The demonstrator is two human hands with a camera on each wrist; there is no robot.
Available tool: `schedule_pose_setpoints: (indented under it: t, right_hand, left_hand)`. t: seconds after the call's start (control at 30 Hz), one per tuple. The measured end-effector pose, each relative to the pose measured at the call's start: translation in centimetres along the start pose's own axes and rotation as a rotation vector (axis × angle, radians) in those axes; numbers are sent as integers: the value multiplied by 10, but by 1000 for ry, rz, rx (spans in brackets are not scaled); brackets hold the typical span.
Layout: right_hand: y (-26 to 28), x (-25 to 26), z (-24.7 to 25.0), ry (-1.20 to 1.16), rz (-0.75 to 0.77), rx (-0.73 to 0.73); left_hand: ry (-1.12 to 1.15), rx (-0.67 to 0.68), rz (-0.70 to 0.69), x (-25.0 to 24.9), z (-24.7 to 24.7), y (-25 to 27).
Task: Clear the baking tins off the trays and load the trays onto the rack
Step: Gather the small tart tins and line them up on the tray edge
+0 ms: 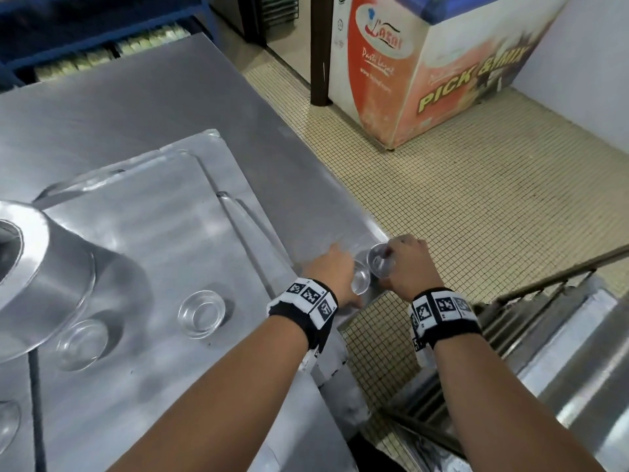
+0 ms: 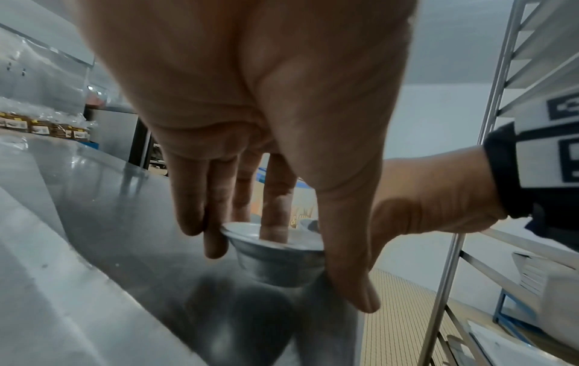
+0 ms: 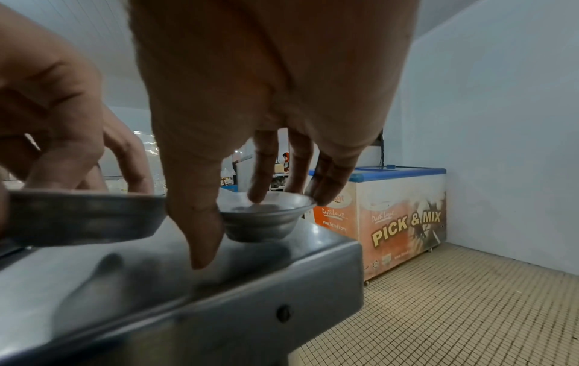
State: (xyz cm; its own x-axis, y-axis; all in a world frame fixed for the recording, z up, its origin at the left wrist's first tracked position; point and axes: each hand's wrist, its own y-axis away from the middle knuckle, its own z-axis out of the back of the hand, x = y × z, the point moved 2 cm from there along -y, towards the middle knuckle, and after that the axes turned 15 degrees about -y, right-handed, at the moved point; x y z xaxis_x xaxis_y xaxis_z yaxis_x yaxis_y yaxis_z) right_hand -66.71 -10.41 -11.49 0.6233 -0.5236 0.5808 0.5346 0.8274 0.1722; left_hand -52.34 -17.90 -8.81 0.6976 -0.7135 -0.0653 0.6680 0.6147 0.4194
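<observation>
At the steel table's point(image 1: 143, 107) corner, each hand pinches a small round flared dull-silver baking tin: left hand point(image 1: 332, 272) with thumb outside, index finger inside; right hand point(image 1: 410, 267) likewise grips its tin point(image 3: 263, 220).

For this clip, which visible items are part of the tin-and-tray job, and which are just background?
Job:
- small round metal tin gripped by left hand
- small round metal tin gripped by right hand
- loose round tins on the flat metal tray
- steel tray rack

Background:
- orange-and-white chest freezer
- stainless steel table
- beige tiled floor
</observation>
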Motion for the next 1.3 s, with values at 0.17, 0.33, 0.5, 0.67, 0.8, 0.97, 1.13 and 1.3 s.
schedule_pose_setpoints:
  t: [0.17, 0.33, 0.5, 0.67, 0.8, 0.97, 1.13, 1.3]
  right_hand:
    - [-6, -8, 1, -21, -53, 15]
    - [-10, -11, 3, 17, -60, 51]
    - [-7, -8, 7, 27, -77, 93]
    - [0, 8, 12, 96, -32, 89]
    - [5, 41, 6, 141, 81, 147]
    - [20, 100, -25, 105, 184, 321]
    - [42, 162, -71, 132, 323, 466]
    - [66, 214, -116, 206, 474, 506]
  left_hand:
    - [-65, -17, 3, -7, -7, -4]
    - [-71, -25, 10, -10, -16, -8]
    - [-49, -59, -20, -9, -22, -8]
    - [2, -87, -26, 8, -17, 6]
    - [64, -139, 33, 35, -10, 26]
    - [111, -153, 210, 99, -12, 65]
    - [52, -140, 398, 180, -30, 116]
    - [-34, -100, 594, 248, -53, 157]
